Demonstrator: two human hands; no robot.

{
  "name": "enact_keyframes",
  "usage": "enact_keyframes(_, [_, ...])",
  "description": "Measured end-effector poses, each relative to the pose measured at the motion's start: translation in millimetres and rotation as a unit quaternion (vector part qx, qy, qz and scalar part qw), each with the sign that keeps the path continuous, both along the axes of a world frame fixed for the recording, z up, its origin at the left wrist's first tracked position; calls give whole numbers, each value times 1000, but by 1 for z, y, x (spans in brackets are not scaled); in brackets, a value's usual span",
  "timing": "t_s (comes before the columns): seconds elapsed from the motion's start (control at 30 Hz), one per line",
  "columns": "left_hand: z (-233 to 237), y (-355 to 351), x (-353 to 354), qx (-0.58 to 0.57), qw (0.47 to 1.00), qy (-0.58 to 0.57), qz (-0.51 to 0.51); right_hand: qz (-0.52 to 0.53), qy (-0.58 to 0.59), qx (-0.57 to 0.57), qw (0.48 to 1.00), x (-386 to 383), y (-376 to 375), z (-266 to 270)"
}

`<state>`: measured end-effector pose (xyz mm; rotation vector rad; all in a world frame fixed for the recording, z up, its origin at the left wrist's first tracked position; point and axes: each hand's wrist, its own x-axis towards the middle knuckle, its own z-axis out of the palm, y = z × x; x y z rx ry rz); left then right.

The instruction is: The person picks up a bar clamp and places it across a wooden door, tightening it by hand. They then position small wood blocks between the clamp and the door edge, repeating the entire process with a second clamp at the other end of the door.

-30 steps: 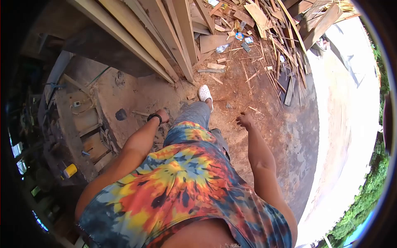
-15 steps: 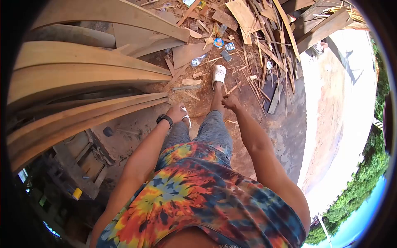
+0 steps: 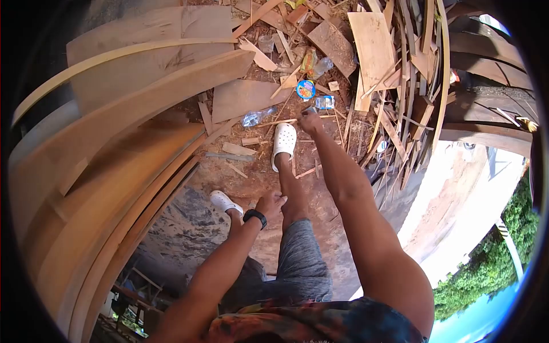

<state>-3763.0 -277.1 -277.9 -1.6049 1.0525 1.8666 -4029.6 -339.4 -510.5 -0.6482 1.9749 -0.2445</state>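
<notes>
My right hand [image 3: 310, 122] is stretched forward over the littered floor, just beyond my front foot. Its fingers bend downward and their tips are hidden, so I cannot see whether anything is in them. Right by it lie a small dark grey block [image 3: 312, 109], partly covered by the hand, and a blue-and-white packet [image 3: 325, 102]. My left hand [image 3: 270, 204], with a black watch on its wrist, hangs beside my right shin, fingers loosely apart and nothing visible in them. A white clog [image 3: 284, 140] is on my front foot, another white clog [image 3: 224, 202] on the rear one.
Long curved-looking boards [image 3: 131, 223] stand along the left. Thin wood strips and offcuts [image 3: 409, 86] are heaped at the right. A round blue lid [image 3: 306, 90], a clear plastic bottle [image 3: 258, 116] and a flat board [image 3: 243, 98] lie ahead among wood scraps.
I have stepped forward and bent lower, so the litter and boards appear closer. My right hand has moved forward to the grey block; my left hand has come across to my right shin.
</notes>
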Motion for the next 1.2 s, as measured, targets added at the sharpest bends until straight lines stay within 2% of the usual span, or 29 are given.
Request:
enact_keyframes(0.03, [-17,-9,-3,-21,998,-3,-59,0,-19,-6,1000,-5,-12,-4])
enact_keyframes(0.07, [-33,-19,-4,-41,992,-5,-118,77,10,14,997,-16,-21,-4])
enact_keyframes(0.1, [-51,-26,-1,-35,993,-10,-111,85,4,18,996,-17,-23,-16])
enact_keyframes(0.17, [-91,-39,6,-81,983,-51,-157,129,28,29,991,-26,-30,-43])
enact_keyframes(0.23, [-99,-82,-3,-54,981,-84,-168,143,19,29,989,-33,-35,-67])
enact_keyframes(0.3, [-174,-60,34,-104,977,-122,-140,100,-8,12,995,-36,-46,-74])
enact_keyframes(0.37, [-236,-60,56,5,986,-166,-31,120,11,25,992,-36,-51,-87])
enact_keyframes(0.4, [-239,-68,49,82,971,-201,96,135,36,26,990,-40,-59,-95])
enact_keyframes(0.43, [-243,-79,37,156,935,-229,222,138,31,38,989,-42,-64,-99])
enact_keyframes(0.5, [-277,-81,36,181,891,-251,332,93,65,-2,994,-42,-65,-121])
enact_keyframes(0.53, [-293,-82,37,180,894,-240,332,71,71,13,995,-41,-72,-124])
enact_keyframes(0.6, [-324,-72,38,149,811,-279,493,42,84,67,993,-40,-86,-123])
enact_keyframes(0.63, [-340,-69,41,153,811,-274,494,44,90,68,993,-40,-92,-127])
enact_keyframes(0.73, [-372,-66,43,155,748,-255,592,29,80,110,990,-37,-107,-131])
enact_keyframes(0.8, [-408,-59,53,161,737,-259,603,20,85,144,986,-33,-120,-127])
enact_keyframes(0.87, [-424,-53,58,163,723,-267,616,13,84,178,980,-29,-117,-138])
enact_keyframes(0.97, [-398,-59,48,140,736,-277,602,8,143,135,980,-24,-105,-161])
enact_keyframes(1.03, [-369,-52,48,87,824,-278,486,-212,35,27,976,-27,-95,-153])
enact_keyframes(1.07, [-342,-40,52,46,865,-260,427,-144,109,25,983,-29,-88,-135])
enact_keyframes(1.1, [-337,-14,77,98,890,-188,403,-74,182,18,980,-31,-87,-103])
enact_keyframes(1.13, [-330,9,101,148,908,-114,376,-48,180,14,982,-29,-82,-70])
enact_keyframes(1.17, [-287,9,97,176,903,-139,367,-20,179,11,984,-30,-76,-40])
enact_keyframes(1.2, [-242,5,87,203,897,-163,359,33,200,-45,978,-34,-53,-40])
